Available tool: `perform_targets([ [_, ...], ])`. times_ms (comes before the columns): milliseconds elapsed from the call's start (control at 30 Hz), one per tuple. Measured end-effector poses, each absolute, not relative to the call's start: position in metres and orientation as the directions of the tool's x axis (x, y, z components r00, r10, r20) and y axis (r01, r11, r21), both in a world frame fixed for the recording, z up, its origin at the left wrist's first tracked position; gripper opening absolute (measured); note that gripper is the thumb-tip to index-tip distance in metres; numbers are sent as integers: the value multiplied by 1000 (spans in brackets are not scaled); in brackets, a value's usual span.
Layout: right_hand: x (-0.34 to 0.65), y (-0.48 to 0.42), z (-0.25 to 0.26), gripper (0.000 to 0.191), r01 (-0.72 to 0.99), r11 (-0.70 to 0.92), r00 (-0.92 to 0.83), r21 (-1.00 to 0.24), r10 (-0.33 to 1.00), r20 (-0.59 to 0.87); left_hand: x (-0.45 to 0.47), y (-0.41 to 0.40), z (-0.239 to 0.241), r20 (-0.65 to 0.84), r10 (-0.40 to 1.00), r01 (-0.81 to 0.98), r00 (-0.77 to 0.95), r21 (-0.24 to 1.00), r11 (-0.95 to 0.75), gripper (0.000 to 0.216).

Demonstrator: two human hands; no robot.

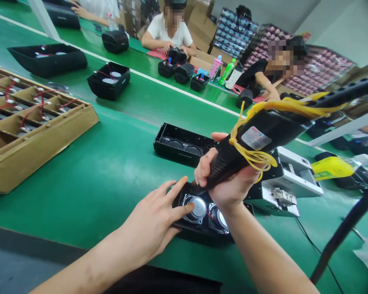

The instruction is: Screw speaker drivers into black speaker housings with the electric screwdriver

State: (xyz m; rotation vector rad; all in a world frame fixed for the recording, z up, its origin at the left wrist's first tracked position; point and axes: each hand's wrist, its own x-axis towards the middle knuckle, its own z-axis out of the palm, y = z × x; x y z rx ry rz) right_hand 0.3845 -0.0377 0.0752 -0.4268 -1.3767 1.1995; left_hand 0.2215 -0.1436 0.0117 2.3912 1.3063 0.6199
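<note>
My right hand [233, 185] is wrapped around a black electric screwdriver [223, 161], held at a slant, with yellow bands and a white label on its body. Its lower end points into the far left corner of a black speaker housing [199, 235]; the tip itself is hidden. Across the left end of that housing lies my left hand [155, 216], its fingers spread to grip it. One fingertip rests on a round silver speaker driver [198, 209], and the thumb is at the near wall. A second driver [222, 219] is partly covered by my right wrist.
Behind is another black housing [187, 153] with round grilles. A divided cardboard box [49, 151] of wired drivers stands left. A metal-and-black device [282, 196] sits to the right, near a black cable [340, 232]. Other people work across the green table [110, 139].
</note>
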Motion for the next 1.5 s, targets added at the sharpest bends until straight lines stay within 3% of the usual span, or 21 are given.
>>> perform_targets([
  [333, 383, -37, 73, 79, -333, 359, -235, -872, 864, 446, 224, -141, 14, 190, 854, 695, 485, 509, -508, 66],
  [567, 384, -34, 68, 68, -366, 361, -262, -858, 845, 467, 223, -143, 15, 197, 851, 693, 487, 505, -514, 65],
  [1033, 377, -36, 62, 74, -404, 220, -326, -888, 872, 364, 223, -143, 14, 213, 859, 676, 466, 540, -501, 65],
  [1233, 381, -39, 53, 78, -435, 183, -335, -882, 876, 347, 222, -141, 6, 166, 861, 687, 481, 539, -488, 81],
  [1333, 384, -39, 43, 78, -438, 152, -335, -886, 887, 318, 223, -134, -10, 221, 838, 675, 499, 508, -536, 78],
  [1500, 382, -42, 37, 80, -418, 121, -293, -900, 920, 260, 225, -122, -47, 347, 781, 699, 519, 354, -622, 71],
])
